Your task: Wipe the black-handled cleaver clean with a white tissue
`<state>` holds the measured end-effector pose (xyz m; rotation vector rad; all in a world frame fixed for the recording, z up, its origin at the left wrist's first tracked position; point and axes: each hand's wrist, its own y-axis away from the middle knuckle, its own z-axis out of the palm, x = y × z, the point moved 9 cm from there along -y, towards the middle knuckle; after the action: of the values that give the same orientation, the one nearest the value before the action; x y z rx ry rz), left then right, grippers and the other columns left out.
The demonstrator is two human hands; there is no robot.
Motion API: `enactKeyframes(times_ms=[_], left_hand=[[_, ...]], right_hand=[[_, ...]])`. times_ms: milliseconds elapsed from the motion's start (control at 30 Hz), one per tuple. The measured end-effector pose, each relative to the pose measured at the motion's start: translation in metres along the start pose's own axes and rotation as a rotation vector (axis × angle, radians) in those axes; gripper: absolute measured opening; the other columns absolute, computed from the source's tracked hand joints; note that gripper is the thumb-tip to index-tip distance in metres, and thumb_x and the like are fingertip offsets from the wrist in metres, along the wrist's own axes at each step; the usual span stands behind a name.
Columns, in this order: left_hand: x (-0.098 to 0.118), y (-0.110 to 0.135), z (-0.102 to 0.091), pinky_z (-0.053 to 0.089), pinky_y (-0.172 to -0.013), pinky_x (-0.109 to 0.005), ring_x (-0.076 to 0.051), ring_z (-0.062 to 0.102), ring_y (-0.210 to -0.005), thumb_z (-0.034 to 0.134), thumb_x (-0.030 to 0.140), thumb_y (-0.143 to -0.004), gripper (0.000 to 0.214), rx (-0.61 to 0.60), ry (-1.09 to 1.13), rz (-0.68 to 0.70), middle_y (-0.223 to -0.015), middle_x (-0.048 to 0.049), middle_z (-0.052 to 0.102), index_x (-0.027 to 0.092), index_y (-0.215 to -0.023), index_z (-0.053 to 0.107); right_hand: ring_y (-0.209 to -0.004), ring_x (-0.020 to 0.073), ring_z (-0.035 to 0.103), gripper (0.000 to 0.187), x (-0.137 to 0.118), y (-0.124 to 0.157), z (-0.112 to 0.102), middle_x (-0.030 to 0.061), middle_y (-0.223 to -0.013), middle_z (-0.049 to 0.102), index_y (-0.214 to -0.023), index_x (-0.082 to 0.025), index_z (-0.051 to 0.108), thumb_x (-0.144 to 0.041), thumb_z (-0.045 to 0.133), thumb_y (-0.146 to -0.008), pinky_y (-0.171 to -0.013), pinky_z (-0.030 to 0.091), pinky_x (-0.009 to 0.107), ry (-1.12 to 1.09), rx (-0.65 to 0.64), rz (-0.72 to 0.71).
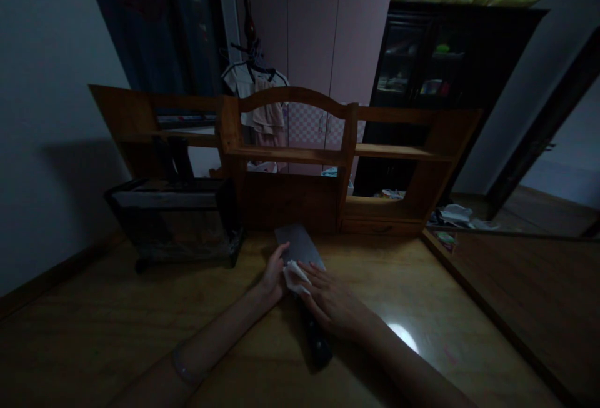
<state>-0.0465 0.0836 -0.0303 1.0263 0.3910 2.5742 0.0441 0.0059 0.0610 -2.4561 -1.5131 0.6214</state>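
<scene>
A cleaver (300, 244) with a broad grey blade and a black handle points away from me above the wooden table (225, 339). My left hand (272, 273) grips the blade's left edge, thumb on the upper face and the other fingers hidden beneath. White tissue (296, 278) lies against the blade near the handle. My right hand (330, 298) presses that tissue to the metal, its fingers lying together over it. The black handle extends toward me below both hands, and neither hand is wrapped round it.
At the left stands a dark knife block (175, 220) with black handles sticking up from it. A wooden shelf unit (293, 158) runs along the table's back edge. Beyond are pink cabinets (312, 45), hanging clothes (262, 99) and a black cupboard (422, 77). The table's raised edge is at right.
</scene>
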Motion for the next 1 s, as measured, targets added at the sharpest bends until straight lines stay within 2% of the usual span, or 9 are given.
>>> enactKeyframes(times_ms=[200, 400, 800, 1000], left_hand=[[0.004, -0.001, 0.009, 0.056, -0.077, -0.037, -0.026, 0.072, -0.075, 0.047, 0.038, -0.092, 0.034, -0.095, 0.019, 0.051, -0.084, -0.0149, 0.074, 0.009, -0.092, 0.065], [0.007, -0.003, 0.006, 0.056, -0.08, -0.037, -0.025, 0.072, -0.078, 0.048, 0.035, -0.091, 0.036, -0.043, 0.044, 0.079, -0.093, -0.015, 0.074, 0.007, -0.108, 0.064], [0.006, -0.002, 0.008, 0.054, -0.088, -0.04, -0.026, 0.072, -0.082, 0.048, 0.036, -0.092, 0.036, -0.06, 0.035, 0.084, -0.094, -0.0151, 0.074, 0.007, -0.105, 0.065], [0.004, -0.004, 0.01, 0.053, -0.091, -0.039, -0.028, 0.071, -0.094, 0.05, 0.038, -0.092, 0.04, -0.131, 0.042, 0.072, -0.102, -0.0165, 0.073, 0.006, -0.111, 0.064]], right_hand=[[-0.146, 0.0178, 0.021, 0.048, 0.019, 0.002, -0.005, 0.0057, -0.156, 0.03, -0.15, -0.02, 0.032, -0.027, 0.03, -0.103, -0.121, 0.023, 0.042, 0.043, 0.048, 0.091], [-0.145, 0.0195, 0.025, 0.049, 0.036, 0.005, -0.008, 0.0052, -0.157, 0.029, -0.151, -0.022, 0.029, -0.026, 0.032, -0.102, -0.12, 0.025, 0.045, 0.082, 0.112, 0.156], [-0.141, 0.0217, 0.035, 0.044, 0.051, 0.01, -0.014, 0.0108, -0.149, 0.042, -0.141, -0.014, 0.046, -0.025, 0.032, -0.1, -0.118, 0.03, 0.045, 0.168, 0.168, 0.265], [-0.143, 0.0225, 0.03, 0.046, 0.053, 0.012, -0.023, 0.0118, -0.152, 0.037, -0.144, -0.013, 0.042, -0.023, 0.031, -0.101, -0.118, 0.029, 0.047, 0.182, 0.228, 0.292]])
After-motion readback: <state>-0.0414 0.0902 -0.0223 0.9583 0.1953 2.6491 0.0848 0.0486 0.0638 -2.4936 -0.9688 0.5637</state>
